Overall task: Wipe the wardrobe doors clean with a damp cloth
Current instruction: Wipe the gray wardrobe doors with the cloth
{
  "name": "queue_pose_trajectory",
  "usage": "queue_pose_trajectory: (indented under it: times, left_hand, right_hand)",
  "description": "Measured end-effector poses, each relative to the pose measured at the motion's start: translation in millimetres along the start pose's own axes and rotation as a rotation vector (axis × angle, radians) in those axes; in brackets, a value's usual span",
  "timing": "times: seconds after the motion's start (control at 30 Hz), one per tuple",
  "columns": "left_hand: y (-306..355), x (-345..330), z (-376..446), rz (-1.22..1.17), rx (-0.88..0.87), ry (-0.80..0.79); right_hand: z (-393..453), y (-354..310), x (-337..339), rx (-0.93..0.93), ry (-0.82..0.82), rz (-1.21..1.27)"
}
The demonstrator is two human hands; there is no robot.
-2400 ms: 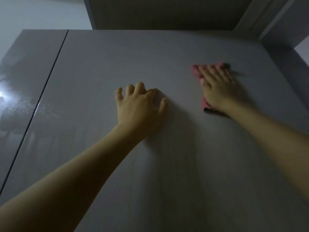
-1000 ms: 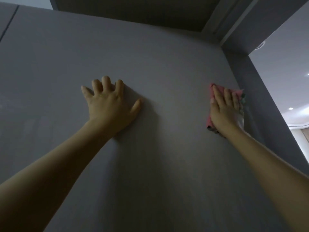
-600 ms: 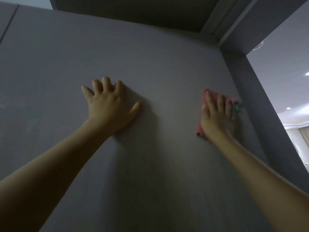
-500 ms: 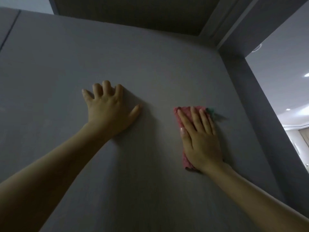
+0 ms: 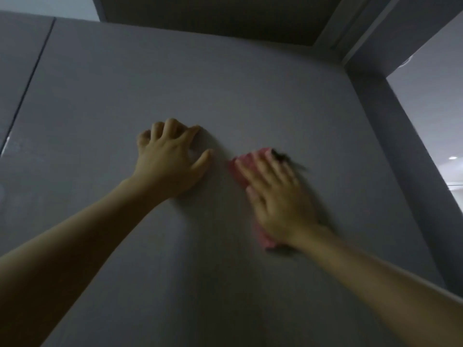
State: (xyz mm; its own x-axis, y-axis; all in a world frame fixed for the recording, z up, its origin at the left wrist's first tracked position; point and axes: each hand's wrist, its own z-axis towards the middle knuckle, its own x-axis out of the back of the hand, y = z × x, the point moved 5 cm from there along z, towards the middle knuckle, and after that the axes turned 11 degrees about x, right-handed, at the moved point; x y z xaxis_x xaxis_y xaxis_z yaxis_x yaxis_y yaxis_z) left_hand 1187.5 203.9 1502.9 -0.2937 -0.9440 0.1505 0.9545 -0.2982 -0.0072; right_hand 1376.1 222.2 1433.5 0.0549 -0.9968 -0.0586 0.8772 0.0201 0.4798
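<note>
Moved leftward: right hand (image 5: 278, 196), apparently flat (blurred), presses pink cloth (image 5: 246, 166) beneath it; left hand (image 5: 170, 161) braces door (image 5: 250, 91), fingers bent.

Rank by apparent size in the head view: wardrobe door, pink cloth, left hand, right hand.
1. wardrobe door
2-3. right hand and left hand: near alike, right blurred and closer
4. pink cloth, mostly hidden under the right hand

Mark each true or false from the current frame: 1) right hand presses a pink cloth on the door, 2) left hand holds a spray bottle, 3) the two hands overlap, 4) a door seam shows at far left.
1) True: the right hand presses the pink cloth flat on the wardrobe door.
2) False: the left hand holds nothing; it rests bare on the door.
3) False: a strip of door separates them.
4) True: the seam runs there.
</note>
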Motion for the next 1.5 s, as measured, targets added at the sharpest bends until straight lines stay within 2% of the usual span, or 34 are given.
queue_pose_trajectory:
  times: [0.03,0.1,0.17,0.2,0.27,0.3,0.37,0.43,0.53,0.57,0.6,0.7,0.77,0.83,0.9,0.97,1.0,1.1,1.17,1.23,1.37,1.4,1.5]
  left_hand:
    - [-5.6,3.1,0.3,-0.048,-0.012,-0.013]
    - [-15.5,10.8,3.5,-0.143,-0.047,-0.012]
    - [-22.7,16.6,5.4,-0.171,-0.072,0.01]
    - [-25.3,17.5,4.0,-0.146,-0.079,0.026]
    - [-30.2,16.4,-2.9,-0.074,-0.097,0.069]
    - [-33.0,16.9,-7.6,-0.055,-0.099,0.093]
    - [-40.9,19.4,-17.3,-0.034,-0.078,0.118]
    - [-49.8,22.8,-24.8,-0.004,-0.057,0.104]
    - [-62.2,24.6,-32.4,0.036,-0.045,0.084]
    - [-66.6,24.6,-33.8,0.044,-0.039,0.085]
    - [-70.8,24.7,-35.2,0.049,-0.032,0.09]
    - [-83.1,26.8,-39.5,0.062,-0.019,0.111]
    - [-89.9,28.0,-42.7,0.062,-0.017,0.086]
    - [-94.8,28.4,-44.3,0.047,-0.035,0.05]
    - [-96.2,28.5,-43.0,0.017,-0.052,0.025]
    - [-97.9,29.0,-40.6,-0.01,-0.057,0.02]
    - [-99.9,29.6,-41.0,-0.029,-0.057,0.019]
    - [-115.0,34.4,-49.0,-0.089,-0.072,0.051]
    - [-132.2,39.2,-59.3,-0.089,-0.062,0.091]
    - [-151.5,43.6,-68.8,-0.081,-0.047,0.123]
    - [-189.0,52.3,-82.0,-0.049,0.011,0.17]
    - [-198.3,53.8,-84.5,-0.044,0.029,0.177]
    - [-228.1,58.9,-93.6,-0.02,0.059,0.196]
  right_hand:
    - [8.9,18.8,-0.6,-0.069,-0.001,-0.031]
    - [27.6,51.2,-1.2,-0.32,-0.02,-0.031]
    - [39.0,41.9,-4.2,-0.461,0.007,-0.01]
    - [40.0,22.2,-3.1,-0.413,0.038,0.01]
    - [28.2,-28.6,-2.7,-0.141,0.066,0.057]
    - [15.5,-48.4,-3.7,-0.011,0.028,0.07]
    - [5.7,-53.3,-2.5,0.125,-0.04,0.075]
    - [22.8,-29.8,-2.4,0.062,0.001,0.031]
    - [61.6,-0.6,-5.4,-0.289,0.013,0.017]
    - [69.5,-10.6,-8.6,-0.338,0.014,0.021]
    - [73.2,-30.4,-9.3,-0.305,0.02,0.035]
    - [57.7,-100.9,-11.7,0.069,0.009,0.113]
    - [52.8,-105.1,-12.5,0.205,-0.05,0.115]
    - [75.7,-81.8,-12.9,0.147,-0.018,0.079]
    - [109.6,-54.4,-11.6,-0.076,0.011,0.061]
    - [127.8,-58.2,-15.6,-0.24,-0.012,0.057]
    - [126.5,-72.4,-16.2,-0.23,-0.019,0.061]
    - [92.2,-129.5,-16.6,0.031,0.014,0.104]
    - [79.6,-137.8,-18.5,0.101,-0.016,0.118]
    - [99.1,-124.9,-18.3,0.032,-0.003,0.084]
    - [151.8,-123.4,-23.4,-0.317,-0.019,0.075]
    - [153.8,-143.3,-24.8,-0.3,-0.006,0.086]
    - [135.5,-214.7,-27.6,0.02,0.027,0.144]
